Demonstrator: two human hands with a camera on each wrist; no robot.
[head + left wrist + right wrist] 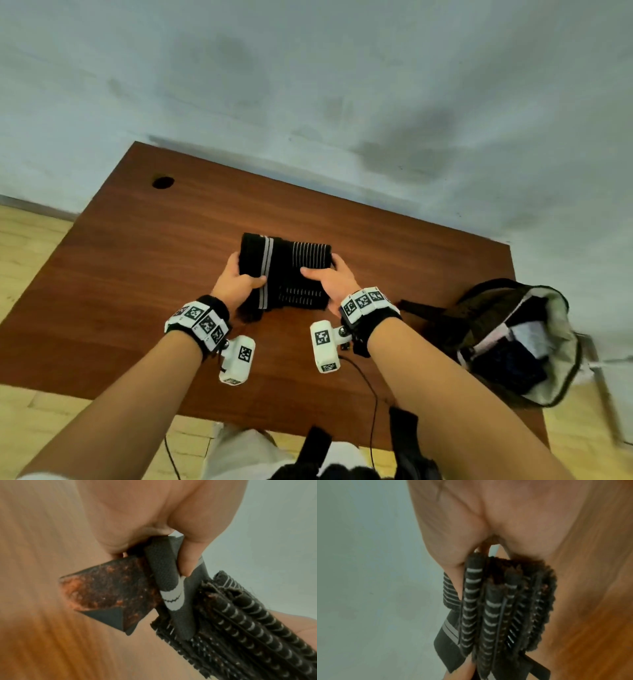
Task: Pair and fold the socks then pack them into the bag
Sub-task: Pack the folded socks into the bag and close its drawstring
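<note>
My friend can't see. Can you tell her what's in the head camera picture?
Two hands, the left hand and the right hand, hold a folded bundle of black socks with white stripes above a brown table. An open bag with clothes inside sits at the table's right edge.

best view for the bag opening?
Head view: the bag lies at the table's right edge, mouth open, pale lining and dark items inside visible. Both wrist views show only the hands and the striped socks, no bag.

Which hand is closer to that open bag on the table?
Right. The right hand grips the socks on the side toward the bag; the left hand grips their far side.
</note>
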